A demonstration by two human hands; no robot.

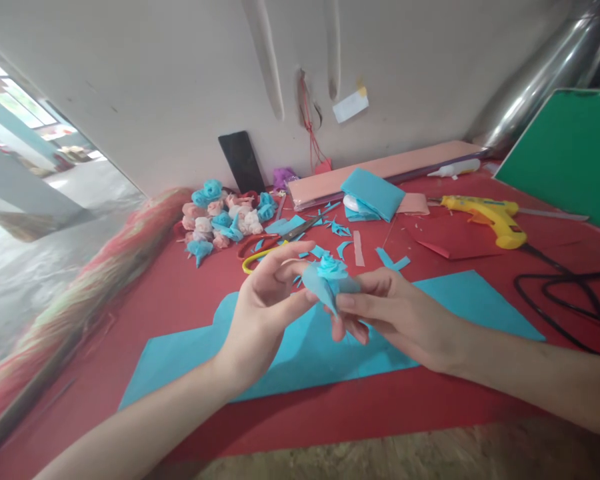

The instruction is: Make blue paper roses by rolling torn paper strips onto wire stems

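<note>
Between my two hands is a blue paper flower (329, 275), with a tight curled centre and wider petals around it, narrowing to a point at the bottom. My left hand (270, 297) pinches its left petal between thumb and fingers. On the other side, my right hand (395, 310) grips the flower's lower right part, thumb in front. Under both hands a large blue paper sheet (180, 360) lies on the red table cover (280, 427). Just beyond my left fingers rest scissors (275, 248) with red and yellow handles, among small blue paper scraps (340, 230).
A pile of pink, white and blue paper flowers (225, 217) sits at the back left. Folded blue paper (373, 193) lies by a long pink paper pack (325, 187). To the right are a yellow glue gun (500, 217), its black cord (555, 293) and a green board (570, 157).
</note>
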